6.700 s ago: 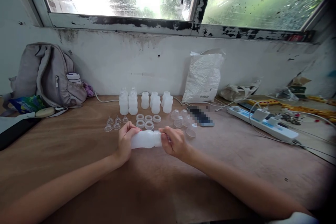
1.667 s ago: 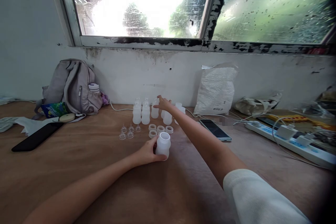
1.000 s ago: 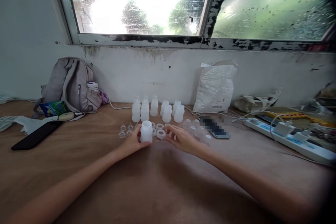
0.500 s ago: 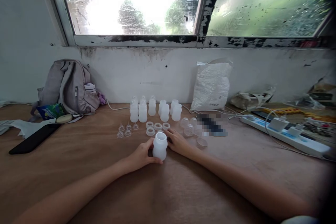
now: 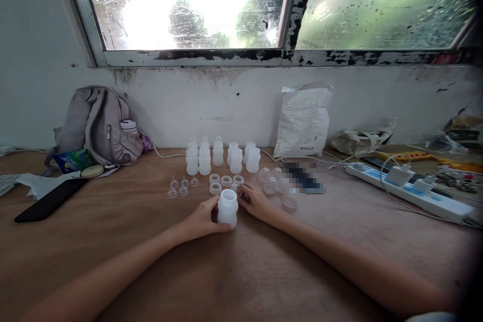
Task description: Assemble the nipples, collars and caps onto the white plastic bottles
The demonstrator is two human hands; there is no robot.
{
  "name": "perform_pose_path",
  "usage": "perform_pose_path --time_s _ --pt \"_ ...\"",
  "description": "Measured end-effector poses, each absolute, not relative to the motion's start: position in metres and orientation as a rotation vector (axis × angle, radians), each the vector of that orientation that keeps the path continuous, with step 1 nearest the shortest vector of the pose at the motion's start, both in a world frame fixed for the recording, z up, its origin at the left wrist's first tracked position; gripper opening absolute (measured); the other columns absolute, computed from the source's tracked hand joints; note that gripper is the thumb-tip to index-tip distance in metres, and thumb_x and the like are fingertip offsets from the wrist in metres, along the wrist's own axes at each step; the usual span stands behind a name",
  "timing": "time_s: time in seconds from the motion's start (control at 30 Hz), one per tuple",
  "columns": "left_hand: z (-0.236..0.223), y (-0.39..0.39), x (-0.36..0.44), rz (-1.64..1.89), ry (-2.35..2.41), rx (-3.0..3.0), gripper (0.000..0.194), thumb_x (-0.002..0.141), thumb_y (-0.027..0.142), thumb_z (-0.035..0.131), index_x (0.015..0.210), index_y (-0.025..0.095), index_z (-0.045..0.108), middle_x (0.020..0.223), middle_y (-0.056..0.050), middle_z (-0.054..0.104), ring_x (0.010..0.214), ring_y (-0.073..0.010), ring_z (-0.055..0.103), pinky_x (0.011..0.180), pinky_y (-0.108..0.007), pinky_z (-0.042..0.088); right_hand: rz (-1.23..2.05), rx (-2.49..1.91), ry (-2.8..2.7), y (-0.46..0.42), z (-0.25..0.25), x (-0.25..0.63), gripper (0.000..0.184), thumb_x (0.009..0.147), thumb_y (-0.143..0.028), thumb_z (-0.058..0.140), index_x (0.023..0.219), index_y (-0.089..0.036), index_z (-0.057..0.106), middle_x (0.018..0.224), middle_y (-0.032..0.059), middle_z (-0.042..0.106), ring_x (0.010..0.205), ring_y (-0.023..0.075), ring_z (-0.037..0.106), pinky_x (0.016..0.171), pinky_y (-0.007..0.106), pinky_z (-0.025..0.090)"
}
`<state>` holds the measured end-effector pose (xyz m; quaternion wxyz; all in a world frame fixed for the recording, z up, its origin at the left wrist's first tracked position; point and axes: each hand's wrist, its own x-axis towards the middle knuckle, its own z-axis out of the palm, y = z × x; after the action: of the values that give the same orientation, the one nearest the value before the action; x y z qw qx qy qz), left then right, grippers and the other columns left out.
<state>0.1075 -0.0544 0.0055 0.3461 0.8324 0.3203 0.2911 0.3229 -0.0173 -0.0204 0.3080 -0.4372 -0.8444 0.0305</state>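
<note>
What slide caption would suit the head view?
Left hand holds an uncapped white feeding bottle; right hand is at the collar rings behind it.

bottle (image 5: 228, 214) before rings (image 5: 215, 191) | nipples (image 5: 172, 193) left of rings | domes (image 5: 270, 187) right | other bottles (image 5: 236, 162) behind (by wall (image 5: 211, 105)) | backpack (image 5: 96, 128) far left | strip (image 5: 443, 205) far right

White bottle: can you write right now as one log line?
left hand: holds white bottle, mouth open | right hand: beside rings, contact unclear | teats: left of rings
</note>
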Motion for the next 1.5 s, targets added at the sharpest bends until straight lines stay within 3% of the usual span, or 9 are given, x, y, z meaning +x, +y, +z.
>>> perform_pose_path --time_s 0.3,0.47,0.57,0.67,0.8,0.93,1.2,1.4,1.5 --pt "-0.01 0.007 0.064 1.067 1.689 2.572 0.06 0.058 0.054 0.061 0.103 0.015 0.055 0.111 -0.012 0.048 0.107 -0.0297 0.04 0.092 -0.044 0.031 0.114 -1.173 -2.168 -0.019 -0.017 0.323 0.009 0.079 -0.027 0.048 0.08 -0.019 0.044 0.077 0.0023 0.053 0.064 0.0128 0.051 0.061 0.025 0.041" --pt "-0.01 0.015 0.059 0.98 1.76 2.749 0.069 0.056 0.063 0.057 0.108 0.018 0.053 0.12 -0.013 0.045 0.116 -0.0312 0.033 0.1 -0.05 0.012 0.177 -1.21 -2.117 -0.02 -0.019 0.324 0.022 0.075 -0.032 0.051 0.089 -0.02 0.039 0.073 0.0009 0.054 0.063 0.0144 0.054 0.061 0.027 0.043" --pt "-0.005 0.012 0.05 0.938 1.749 2.808 0.078 0.053 0.066 0.057 0.115 0.019 0.047 0.125 -0.014 0.043 0.117 -0.032 0.032 0.1 -0.052 0.009 0.212 -1.209 -2.086 -0.021 -0.02 0.324 0.034 0.074 -0.033 0.053 0.099 -0.018 0.035 0.082 0.0044 0.056 0.068 0.0153 0.056 0.065 0.028 0.045" --pt "0.003 0.009 0.033 0.936 1.761 2.855 0.067 0.061 0.063 0.053 0.111 0.019 0.05 0.122 -0.014 0.045 0.115 -0.0302 0.035 0.099 -0.05 0.012 0.224 -1.21 -2.101 -0.022 -0.019 0.324 0.042 0.073 -0.033 0.054 0.107 -0.018 0.033 0.093 0.008 0.057 0.075 0.0167 0.057 0.07 0.029 0.045" --pt "0.01 0.008 0.017 0.898 1.825 2.837 0.038 0.075 0.051 0.046 0.091 0.021 0.06 0.108 -0.01 0.056 0.108 -0.0264 0.042 0.097 -0.048 0.017 0.229 -1.221 -2.138 -0.023 -0.017 0.324 0.044 0.073 -0.034 0.055 0.109 -0.019 0.035 0.097 0.0081 0.058 0.079 0.0178 0.058 0.072 0.03 0.045" --pt "0.009 0.009 0.021 0.886 1.783 2.758 0.022 0.076 0.041 0.049 0.075 0.024 0.063 0.101 -0.006 0.059 0.102 -0.0249 0.046 0.094 -0.051 0.02 0.215 -1.21 -2.133 -0.023 -0.018 0.324 0.043 0.073 -0.034 0.054 0.11 -0.019 0.037 0.096 0.0077 0.059 0.079 0.0179 0.058 0.073 0.031 0.045" --pt "0.025 -0.034 0.044 1.764 1.356 2.351 0.009 0.08 0.027 0.048 0.082 0.021 0.054 0.096 -0.004 0.055 0.094 -0.0166 0.053 0.086 -0.034 0.039 0.179 -1.186 -2.125 -0.023 -0.018 0.324 0.039 0.075 -0.031 0.053 0.11 -0.019 0.04 0.083 0.0047 0.058 0.074 0.0164 0.058 0.07 0.03 0.044" --pt "0.02 -0.062 0.085 1.242 1.034 2.25 0.012 0.084 0.03 0.041 0.087 0.02 0.048 0.097 -0.004 0.06 0.088 -0.0149 0.057 0.078 -0.029 0.044 0.128 -1.069 -2.119 -0.029 -0.016 0.323 0.04 0.076 -0.027 0.052 0.113 -0.019 0.039 0.087 0.0056 0.056 0.075 0.0159 0.056 0.068 0.028 0.045" --pt "0.011 -0.049 0.107 1.071 0.963 2.242 0.017 0.082 0.035 0.046 0.083 0.019 0.051 0.09 -0.004 0.062 0.089 -0.0162 0.056 0.081 -0.03 0.043 0.096 -0.906 -2.067 -0.036 -0.014 0.322 0.041 0.076 -0.024 0.052 0.115 -0.019 0.038 0.095 0.0071 0.054 0.076 0.0149 0.054 0.07 0.028 0.045"
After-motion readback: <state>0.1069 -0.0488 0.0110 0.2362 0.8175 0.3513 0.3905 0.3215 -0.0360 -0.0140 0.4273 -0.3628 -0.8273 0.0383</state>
